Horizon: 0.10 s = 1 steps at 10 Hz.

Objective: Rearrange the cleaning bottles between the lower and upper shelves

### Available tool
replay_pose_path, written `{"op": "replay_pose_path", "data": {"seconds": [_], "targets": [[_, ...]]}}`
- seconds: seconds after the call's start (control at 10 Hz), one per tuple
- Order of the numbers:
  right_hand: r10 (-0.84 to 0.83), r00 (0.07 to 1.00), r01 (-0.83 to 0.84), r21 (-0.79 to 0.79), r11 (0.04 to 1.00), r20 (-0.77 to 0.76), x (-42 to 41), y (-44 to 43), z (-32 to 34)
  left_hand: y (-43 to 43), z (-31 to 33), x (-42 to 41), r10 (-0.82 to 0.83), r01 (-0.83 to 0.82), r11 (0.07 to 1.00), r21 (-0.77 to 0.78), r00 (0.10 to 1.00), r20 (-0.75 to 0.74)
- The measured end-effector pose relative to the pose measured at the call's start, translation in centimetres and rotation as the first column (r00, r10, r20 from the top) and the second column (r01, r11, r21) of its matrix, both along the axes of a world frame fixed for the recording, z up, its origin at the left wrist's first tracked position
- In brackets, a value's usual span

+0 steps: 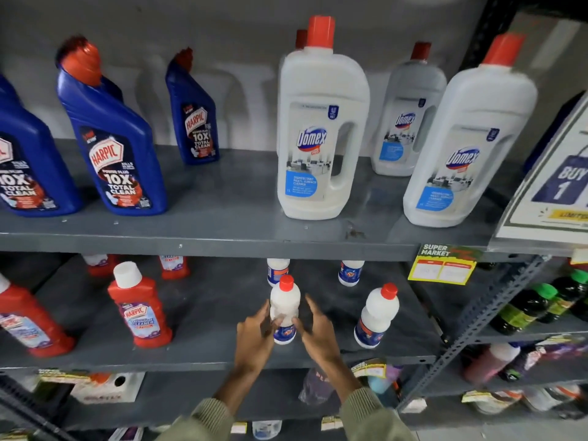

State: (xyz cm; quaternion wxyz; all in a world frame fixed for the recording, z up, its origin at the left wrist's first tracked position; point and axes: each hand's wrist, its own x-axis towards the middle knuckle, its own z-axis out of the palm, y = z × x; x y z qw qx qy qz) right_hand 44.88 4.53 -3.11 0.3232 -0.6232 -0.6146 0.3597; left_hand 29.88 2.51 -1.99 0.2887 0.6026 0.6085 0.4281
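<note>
A small white bottle (284,300) with a red cap and a blue label stands upright on the lower shelf (222,358), near its front. My left hand (254,332) grips the bottle's left side with thumb and fingers. My right hand (318,329) is at the bottle's right side, fingers spread, with only the thumb touching it. Another small white bottle (377,316) stands to the right, and two more stand behind. On the upper shelf (222,240) are blue Harpic bottles (111,138) on the left and large white Domex bottles (321,132) on the right.
Red Harpic bottles (140,310) stand on the left of the lower shelf. A promotional sign (553,186) leans at the upper shelf's right end. Dark bottles with green caps (528,307) fill the neighbouring rack on the right. A slotted metal upright (471,332) separates the racks.
</note>
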Motion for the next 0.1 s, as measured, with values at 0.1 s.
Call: {"op": "replay_pose_path", "data": {"seconds": [0.1], "targets": [[-0.027,0.998,0.041,0.252,0.967,-0.056,0.16,-1.79,2.19,-2.20,3.45,-0.14,0.038,-0.028,0.983,0.182,0.998,-0.053]]}}
